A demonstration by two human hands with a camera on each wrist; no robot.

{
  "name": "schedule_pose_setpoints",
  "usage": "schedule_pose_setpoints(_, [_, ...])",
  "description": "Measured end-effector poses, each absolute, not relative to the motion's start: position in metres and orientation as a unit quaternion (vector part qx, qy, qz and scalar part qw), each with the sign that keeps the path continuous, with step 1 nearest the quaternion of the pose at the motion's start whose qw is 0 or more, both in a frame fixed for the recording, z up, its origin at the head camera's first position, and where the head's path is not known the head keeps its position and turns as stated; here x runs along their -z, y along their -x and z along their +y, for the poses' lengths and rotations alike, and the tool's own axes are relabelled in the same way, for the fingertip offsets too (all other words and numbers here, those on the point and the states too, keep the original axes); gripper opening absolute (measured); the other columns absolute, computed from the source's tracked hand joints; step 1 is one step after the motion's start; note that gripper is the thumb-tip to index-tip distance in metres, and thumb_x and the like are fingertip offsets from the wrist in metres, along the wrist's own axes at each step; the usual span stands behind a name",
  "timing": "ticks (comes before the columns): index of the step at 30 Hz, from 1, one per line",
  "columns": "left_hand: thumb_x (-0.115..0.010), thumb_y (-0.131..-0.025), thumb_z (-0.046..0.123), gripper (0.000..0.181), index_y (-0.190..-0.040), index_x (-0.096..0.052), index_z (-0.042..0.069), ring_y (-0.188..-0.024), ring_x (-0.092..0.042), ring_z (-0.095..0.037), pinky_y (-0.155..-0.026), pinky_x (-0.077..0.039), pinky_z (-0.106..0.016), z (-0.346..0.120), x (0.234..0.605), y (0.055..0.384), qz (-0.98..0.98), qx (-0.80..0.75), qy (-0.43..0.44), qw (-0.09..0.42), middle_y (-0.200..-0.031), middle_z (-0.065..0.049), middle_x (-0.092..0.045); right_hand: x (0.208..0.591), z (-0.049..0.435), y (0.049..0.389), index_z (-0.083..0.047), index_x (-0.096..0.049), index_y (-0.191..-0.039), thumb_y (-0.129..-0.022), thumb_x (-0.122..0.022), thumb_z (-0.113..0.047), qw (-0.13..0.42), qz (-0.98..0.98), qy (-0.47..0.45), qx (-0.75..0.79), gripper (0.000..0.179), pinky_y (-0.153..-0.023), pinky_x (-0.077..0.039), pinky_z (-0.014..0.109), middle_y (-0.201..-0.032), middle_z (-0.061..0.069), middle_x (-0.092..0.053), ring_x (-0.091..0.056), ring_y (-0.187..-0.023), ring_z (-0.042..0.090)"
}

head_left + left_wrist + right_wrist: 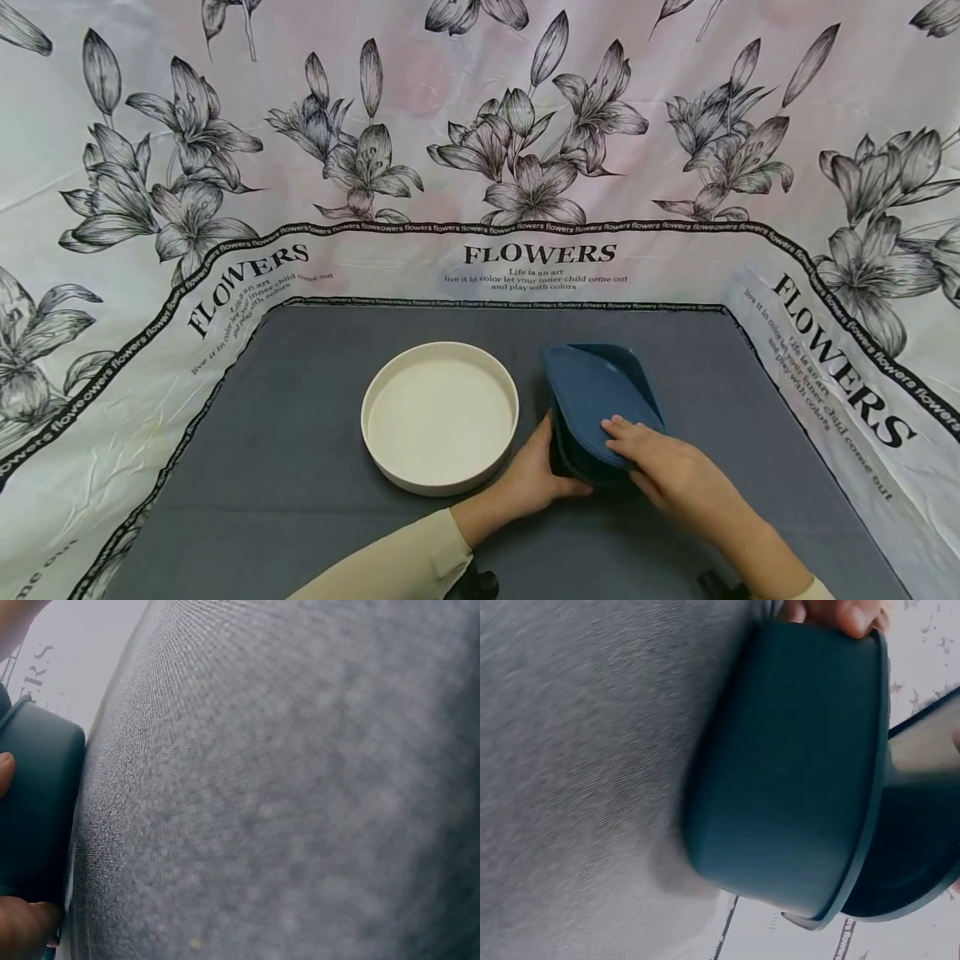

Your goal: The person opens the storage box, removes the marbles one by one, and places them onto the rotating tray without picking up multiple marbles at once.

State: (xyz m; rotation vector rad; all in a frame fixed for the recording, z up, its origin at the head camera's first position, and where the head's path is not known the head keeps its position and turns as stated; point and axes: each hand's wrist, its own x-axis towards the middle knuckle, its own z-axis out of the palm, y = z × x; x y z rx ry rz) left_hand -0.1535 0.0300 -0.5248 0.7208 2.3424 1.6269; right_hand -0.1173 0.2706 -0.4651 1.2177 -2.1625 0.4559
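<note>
Container [787, 772]: blue, just right of a cream dish [440, 408].
Lid [588, 387]: slanted askew over the container's mouth.
Left hand [534, 473]: grip fastened on the container.
Right hand [675, 471]: laid upon the lid; whether its grip pinches, cannot tell.
Tabletop [262, 467]: grey, bordered by "FLOWERS" lettering [540, 254].

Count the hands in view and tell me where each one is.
2: the left hand grips the blue container at its near left corner; the right hand is at the blue lid.
</note>
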Motion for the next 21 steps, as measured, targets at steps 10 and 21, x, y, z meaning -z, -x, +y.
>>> schedule_pose_setpoints(10, [-0.093,-0.077,0.026,0.118,-0.165,-0.014,0.022,-0.145,-0.041,-0.019,-0.121,-0.035,-0.044,0.033,0.526,0.146,0.793,-0.552,-0.241,0.093,-0.163,-0.001,-0.038,0.456,0.269,0.115,0.009,-0.064,-0.123,-0.114,-0.038,-0.025,0.36,-0.805,-0.427,-0.199,0.044,-0.113,-0.036,0.013,-0.135,0.015,-0.067,-0.054,-0.136,0.009])
schedule_pose_setpoints(21, [-0.09,-0.08,0.027,0.113,-0.165,-0.016,0.019,-0.144,-0.043,-0.017,-0.12,-0.038,-0.042,0.031,0.522,0.15,0.796,-0.544,-0.247,0.101,-0.163,-0.001,-0.036,0.443,0.27,0.122,0.006,-0.067,-0.129,-0.113,-0.041,-0.026,0.38,-0.811,-0.375,-0.238,0.044,-0.098,-0.043,0.005,-0.129,0.012,-0.071,-0.061,-0.124,0.005])
